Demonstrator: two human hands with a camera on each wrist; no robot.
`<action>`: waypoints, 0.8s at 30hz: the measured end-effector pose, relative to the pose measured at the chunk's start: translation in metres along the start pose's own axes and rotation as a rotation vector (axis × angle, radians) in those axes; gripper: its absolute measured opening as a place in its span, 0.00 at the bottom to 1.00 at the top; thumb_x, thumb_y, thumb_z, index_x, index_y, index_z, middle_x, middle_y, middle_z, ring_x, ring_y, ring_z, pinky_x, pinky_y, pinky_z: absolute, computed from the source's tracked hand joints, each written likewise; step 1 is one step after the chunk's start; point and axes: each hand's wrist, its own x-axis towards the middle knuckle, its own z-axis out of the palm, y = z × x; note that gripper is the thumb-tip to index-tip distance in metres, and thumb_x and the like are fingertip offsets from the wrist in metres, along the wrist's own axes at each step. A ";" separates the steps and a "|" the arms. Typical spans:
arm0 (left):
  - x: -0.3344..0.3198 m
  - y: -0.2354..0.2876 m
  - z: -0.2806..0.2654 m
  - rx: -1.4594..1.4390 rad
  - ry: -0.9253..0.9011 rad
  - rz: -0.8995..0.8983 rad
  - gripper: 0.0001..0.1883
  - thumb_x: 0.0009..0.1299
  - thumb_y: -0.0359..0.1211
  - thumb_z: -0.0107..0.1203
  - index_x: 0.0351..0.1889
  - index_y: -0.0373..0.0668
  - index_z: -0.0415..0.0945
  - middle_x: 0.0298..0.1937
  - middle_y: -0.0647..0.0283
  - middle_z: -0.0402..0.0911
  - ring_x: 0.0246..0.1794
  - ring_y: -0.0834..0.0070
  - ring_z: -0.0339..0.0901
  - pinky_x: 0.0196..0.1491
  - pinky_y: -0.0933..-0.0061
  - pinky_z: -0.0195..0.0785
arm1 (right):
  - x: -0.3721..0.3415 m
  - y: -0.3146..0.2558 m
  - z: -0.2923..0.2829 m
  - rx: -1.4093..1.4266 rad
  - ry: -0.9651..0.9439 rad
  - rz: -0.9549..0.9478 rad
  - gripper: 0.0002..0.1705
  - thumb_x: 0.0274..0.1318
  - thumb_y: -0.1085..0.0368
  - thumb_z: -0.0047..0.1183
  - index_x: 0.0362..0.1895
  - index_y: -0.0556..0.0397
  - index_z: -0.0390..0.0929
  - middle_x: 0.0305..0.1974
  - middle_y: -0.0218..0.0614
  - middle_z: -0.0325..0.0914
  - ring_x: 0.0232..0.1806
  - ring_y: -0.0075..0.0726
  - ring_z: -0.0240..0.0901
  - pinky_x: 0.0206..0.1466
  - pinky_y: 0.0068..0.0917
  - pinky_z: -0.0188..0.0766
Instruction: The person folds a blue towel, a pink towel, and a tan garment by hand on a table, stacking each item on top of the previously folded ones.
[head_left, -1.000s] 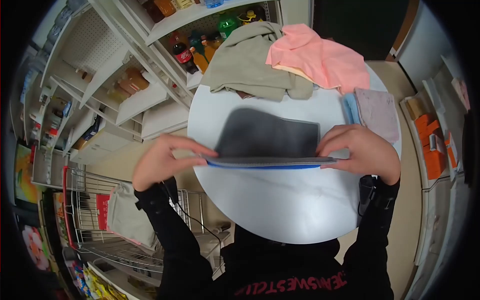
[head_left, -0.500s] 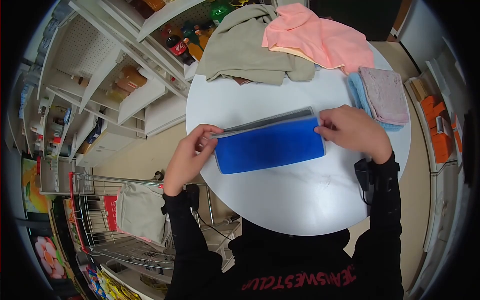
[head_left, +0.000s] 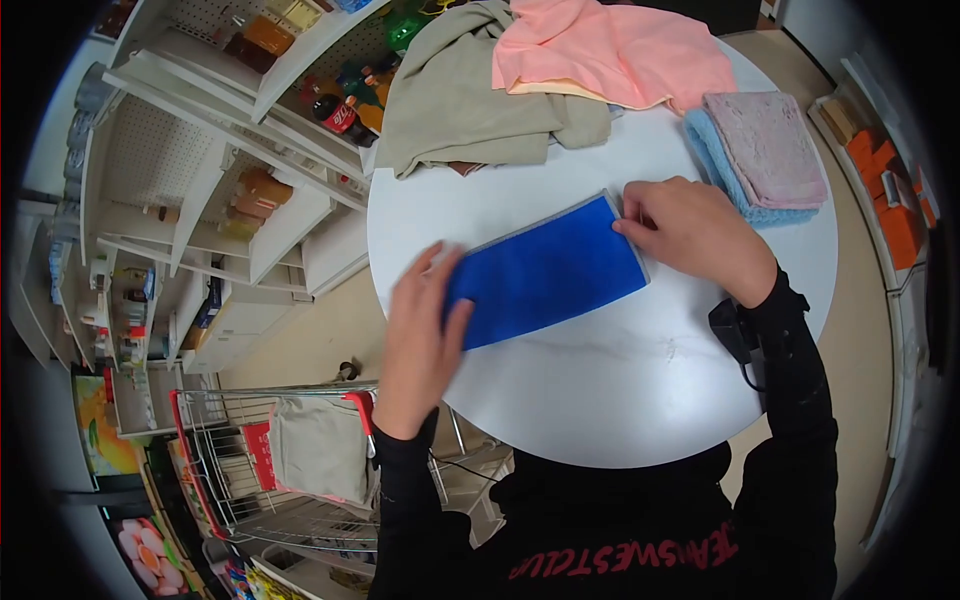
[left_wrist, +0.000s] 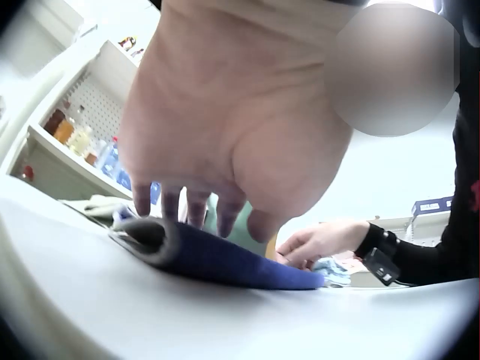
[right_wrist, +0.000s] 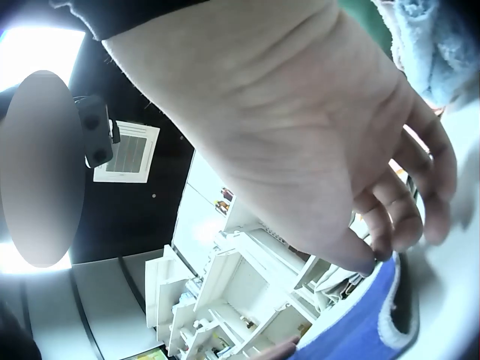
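A folded blue cloth [head_left: 545,270] with a grey underside and grey edging lies on the white round table [head_left: 600,400], slanting up to the right. My left hand [head_left: 425,315] is over its left end, fingers stretched out and spread. From the left wrist view, the fingers of that hand [left_wrist: 236,127] point down just behind the rolled fold of the cloth [left_wrist: 225,259]. At the far right corner, my right hand [head_left: 700,230] pinches the edge between thumb and fingers. The right wrist view shows the thumb [right_wrist: 356,259] right at the cloth's looped end [right_wrist: 367,315].
A grey-green garment [head_left: 470,110] and a pink one [head_left: 610,55] lie heaped at the table's far side. Folded light blue [head_left: 715,155] and mauve towels [head_left: 765,145] are stacked at the right. A shopping cart [head_left: 235,510] stands at the left, by shelves of bottles.
The cloth has been folded over, from grey face showing to blue face up, and turned slightly. My left hand has let go of its edge and moved over its left end.
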 end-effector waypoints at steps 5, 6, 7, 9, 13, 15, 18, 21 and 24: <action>-0.009 0.025 0.017 0.076 -0.257 0.135 0.33 0.78 0.33 0.58 0.81 0.42 0.64 0.83 0.47 0.62 0.82 0.46 0.60 0.81 0.51 0.53 | -0.001 -0.011 -0.006 0.036 0.008 0.005 0.13 0.64 0.58 0.65 0.35 0.51 0.77 0.30 0.39 0.83 0.36 0.53 0.81 0.39 0.45 0.74; -0.011 0.025 0.019 0.114 -0.256 0.135 0.34 0.78 0.34 0.59 0.82 0.43 0.63 0.83 0.47 0.61 0.82 0.45 0.60 0.81 0.51 0.53 | -0.001 -0.010 -0.006 0.028 -0.035 -0.012 0.13 0.63 0.58 0.65 0.34 0.51 0.77 0.30 0.39 0.83 0.36 0.53 0.81 0.38 0.45 0.73; -0.013 0.024 0.020 0.152 -0.257 0.134 0.35 0.77 0.35 0.59 0.82 0.43 0.63 0.84 0.47 0.59 0.82 0.45 0.60 0.81 0.51 0.53 | -0.002 -0.010 -0.006 0.022 -0.081 -0.028 0.13 0.63 0.58 0.65 0.34 0.51 0.76 0.29 0.39 0.83 0.36 0.52 0.81 0.38 0.45 0.73; -0.017 0.012 0.013 0.098 -0.238 0.075 0.34 0.77 0.36 0.60 0.81 0.43 0.65 0.82 0.47 0.62 0.80 0.45 0.62 0.80 0.51 0.55 | -0.004 -0.009 -0.003 0.012 -0.068 -0.050 0.13 0.62 0.58 0.66 0.34 0.50 0.76 0.29 0.39 0.82 0.36 0.52 0.81 0.38 0.45 0.73; -0.025 -0.001 -0.002 0.008 -0.111 -0.220 0.29 0.77 0.40 0.64 0.72 0.38 0.71 0.72 0.46 0.71 0.70 0.46 0.70 0.72 0.52 0.63 | -0.006 -0.007 0.002 0.017 -0.043 -0.120 0.13 0.60 0.59 0.66 0.33 0.50 0.76 0.29 0.38 0.82 0.37 0.50 0.81 0.39 0.44 0.73; -0.028 -0.002 0.000 0.017 -0.022 -0.390 0.27 0.76 0.41 0.66 0.66 0.35 0.74 0.65 0.46 0.76 0.65 0.48 0.73 0.67 0.52 0.67 | -0.007 -0.007 0.000 0.060 -0.048 -0.179 0.12 0.60 0.59 0.67 0.33 0.49 0.76 0.29 0.37 0.82 0.38 0.49 0.81 0.39 0.42 0.73; -0.030 -0.007 0.007 0.071 -0.086 -0.375 0.22 0.74 0.41 0.69 0.52 0.33 0.74 0.50 0.50 0.80 0.49 0.56 0.78 0.51 0.57 0.72 | -0.009 -0.006 0.008 0.057 -0.077 -0.221 0.12 0.59 0.60 0.66 0.33 0.49 0.77 0.29 0.35 0.82 0.38 0.48 0.81 0.40 0.42 0.73; -0.021 0.002 0.006 -0.017 -0.146 -0.436 0.19 0.75 0.38 0.69 0.51 0.35 0.74 0.46 0.56 0.81 0.40 0.67 0.77 0.44 0.66 0.70 | -0.011 -0.003 0.009 0.056 -0.090 -0.236 0.10 0.59 0.60 0.66 0.33 0.48 0.77 0.29 0.34 0.82 0.38 0.47 0.81 0.40 0.41 0.73; -0.016 0.000 0.000 -0.143 -0.154 -0.508 0.17 0.75 0.35 0.69 0.51 0.37 0.74 0.43 0.60 0.82 0.34 0.75 0.75 0.40 0.73 0.69 | -0.008 -0.006 0.010 0.070 -0.098 -0.243 0.09 0.60 0.60 0.66 0.34 0.47 0.79 0.29 0.33 0.83 0.38 0.45 0.82 0.40 0.40 0.73</action>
